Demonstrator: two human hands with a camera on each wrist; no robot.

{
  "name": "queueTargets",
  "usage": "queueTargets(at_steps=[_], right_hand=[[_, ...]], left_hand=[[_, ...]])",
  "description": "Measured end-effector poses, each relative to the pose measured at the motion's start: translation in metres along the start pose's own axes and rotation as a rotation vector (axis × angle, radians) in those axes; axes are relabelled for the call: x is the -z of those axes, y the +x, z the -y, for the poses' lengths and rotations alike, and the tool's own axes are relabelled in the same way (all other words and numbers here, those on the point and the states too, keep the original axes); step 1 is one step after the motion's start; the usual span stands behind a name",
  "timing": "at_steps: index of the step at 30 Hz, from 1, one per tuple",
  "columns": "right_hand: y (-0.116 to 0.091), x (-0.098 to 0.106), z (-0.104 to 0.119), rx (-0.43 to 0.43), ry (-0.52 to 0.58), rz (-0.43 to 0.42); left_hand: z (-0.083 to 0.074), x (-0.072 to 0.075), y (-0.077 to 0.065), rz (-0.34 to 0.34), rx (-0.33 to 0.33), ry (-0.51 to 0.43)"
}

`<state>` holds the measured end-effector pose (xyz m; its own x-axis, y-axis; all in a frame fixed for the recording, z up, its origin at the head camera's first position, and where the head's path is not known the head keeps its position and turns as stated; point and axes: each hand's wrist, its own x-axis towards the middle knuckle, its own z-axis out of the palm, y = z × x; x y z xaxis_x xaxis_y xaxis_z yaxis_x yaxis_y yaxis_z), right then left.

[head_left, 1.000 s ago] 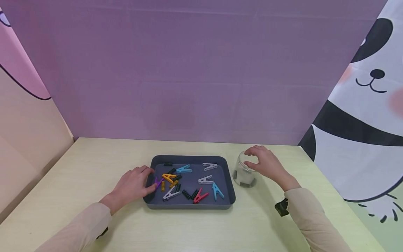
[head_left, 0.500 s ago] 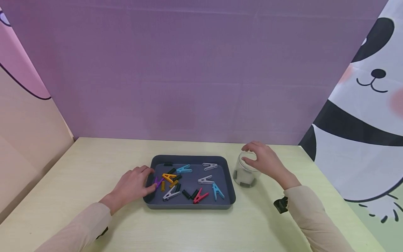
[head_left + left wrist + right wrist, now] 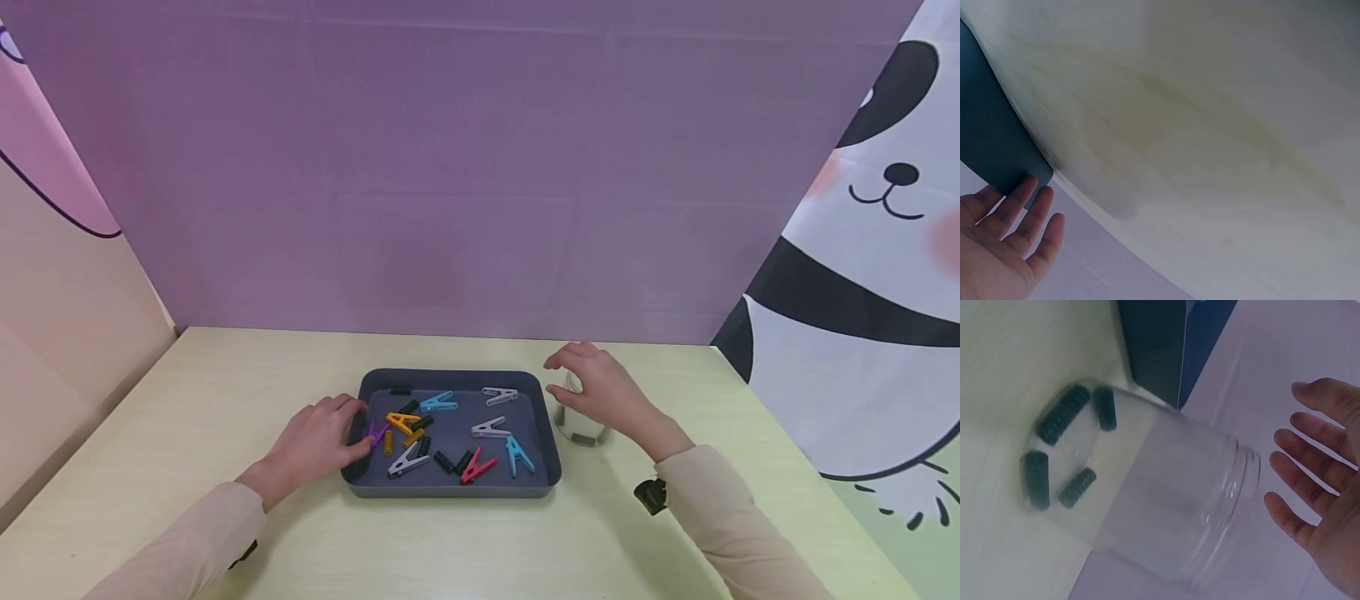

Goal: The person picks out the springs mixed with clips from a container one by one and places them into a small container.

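Note:
My left hand (image 3: 315, 446) grips the left rim of a dark grey tray (image 3: 495, 492), its thumb over the edge by a purple clothespin (image 3: 378, 435). In the left wrist view, several loosely bent fingers (image 3: 1038, 215) lie at the tray's outer wall (image 3: 997, 119). The tray holds clothespins in orange (image 3: 402, 421), white, blue and red (image 3: 477, 468), plus dark green and yellow springs. My right hand (image 3: 600, 392), fingers spread and holding nothing, hovers at the mouth of a clear jar (image 3: 581, 427), partly hiding it. Several dark green springs (image 3: 1063, 415) lie at the jar's bottom.
A pale wooden table (image 3: 465, 550) carries the tray and the jar, which stands just right of the tray. A purple cloth (image 3: 450, 167) hangs behind the table. A panda-print sheet (image 3: 862, 275) hangs on the right.
My right hand has moved left from above the jar toward the tray, still with nothing in its fingers. The left hand, the tray and the jar have stayed in place.

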<state>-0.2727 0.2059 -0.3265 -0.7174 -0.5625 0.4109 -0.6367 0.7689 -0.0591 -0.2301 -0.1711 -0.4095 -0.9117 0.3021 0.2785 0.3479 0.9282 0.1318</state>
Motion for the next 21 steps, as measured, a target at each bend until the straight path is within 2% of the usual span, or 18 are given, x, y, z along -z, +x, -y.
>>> queueTargets(at_steps=[6, 14, 21], right_hand=[[0.002, -0.007, 0.012, 0.031, 0.002, 0.036], [0.001, -0.021, 0.026, 0.121, -0.024, 0.057], [-0.002, -0.032, 0.034, 0.166, -0.016, 0.112]], left_hand=[[0.0, 0.001, 0.0, 0.007, 0.002, -0.005], [-0.001, 0.001, 0.0, 0.013, 0.012, -0.01], [-0.001, 0.001, -0.001, 0.011, 0.011, -0.013]])
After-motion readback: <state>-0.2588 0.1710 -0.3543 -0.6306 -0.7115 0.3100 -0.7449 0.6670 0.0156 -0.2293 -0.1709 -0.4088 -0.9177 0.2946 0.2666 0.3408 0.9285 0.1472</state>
